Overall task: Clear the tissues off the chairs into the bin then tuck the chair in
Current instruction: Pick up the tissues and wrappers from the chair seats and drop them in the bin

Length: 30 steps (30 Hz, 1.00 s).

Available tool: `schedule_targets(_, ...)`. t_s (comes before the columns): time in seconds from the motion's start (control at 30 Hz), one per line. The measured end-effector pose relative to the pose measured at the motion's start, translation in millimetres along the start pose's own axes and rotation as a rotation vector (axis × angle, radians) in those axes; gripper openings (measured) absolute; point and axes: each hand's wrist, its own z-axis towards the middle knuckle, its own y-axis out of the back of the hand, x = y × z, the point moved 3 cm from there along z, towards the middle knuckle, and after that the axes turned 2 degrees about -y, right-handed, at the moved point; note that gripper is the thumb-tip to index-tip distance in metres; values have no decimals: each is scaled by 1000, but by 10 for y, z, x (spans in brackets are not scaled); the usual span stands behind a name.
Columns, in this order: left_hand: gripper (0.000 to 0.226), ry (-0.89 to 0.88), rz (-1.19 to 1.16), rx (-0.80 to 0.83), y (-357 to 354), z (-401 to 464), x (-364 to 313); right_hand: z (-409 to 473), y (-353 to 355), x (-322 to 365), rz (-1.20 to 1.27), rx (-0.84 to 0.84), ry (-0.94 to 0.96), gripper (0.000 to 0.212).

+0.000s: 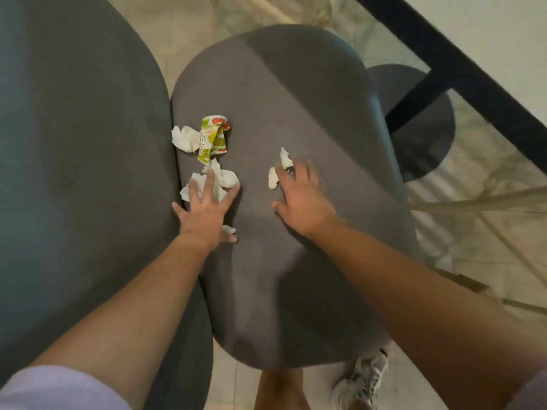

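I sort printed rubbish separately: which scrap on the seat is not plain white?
The wrapper, printed green, yellow and red; the other scraps are plain white tissues.

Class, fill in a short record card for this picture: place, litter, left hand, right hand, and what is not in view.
Place: grey chair seat
Litter: white tissues, printed wrapper
Left hand: fingers spread, resting on a tissue
Right hand: reaching onto a small tissue, grip unclear
Not in view: bin
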Motion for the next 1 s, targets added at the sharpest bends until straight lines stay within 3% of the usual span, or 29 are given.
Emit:
schedule_targets(0.2,108,-111,-35,-42,-30,258,123,401,-193,58,-23,123,-30,74)
schedule_targets(0.27,92,-201,-85,-162,-10,279,185,477,-293,79,-60,138,-1,70)
schedule_targets(0.33,66,-275,-214,-257,29,278,193,490,-329,130,-77,41,98,63)
schedule_targets(0.4,41,-288,-347,-224,-28,317,164,456,-343,169,-56,41,166,52)
schedule_targets(0.5,38,-249,-315,-238,-37,332,137,366,-374,185,-154,126,249,39)
schedule_targets(0.6,23,-258,-433,-280,-1,338,114,298,-359,157,-154,125,252,26)
schedule_targets(0.7,23,-58,-689,-447,95,321,185,246,-346,130,-136,144,255,23)
schedule_targets(0.8,5,112,-820,-539,139,259,280,186,-348,96,-130,143,265,22)
schedule_targets(0.9,26,97,-856,-564,216,117,280,116,-355,80,-103,165,245,23)
schedule_targets(1.0,39,207,-897,-582,197,-11,268,29,-331,67,-94,223,183,27)
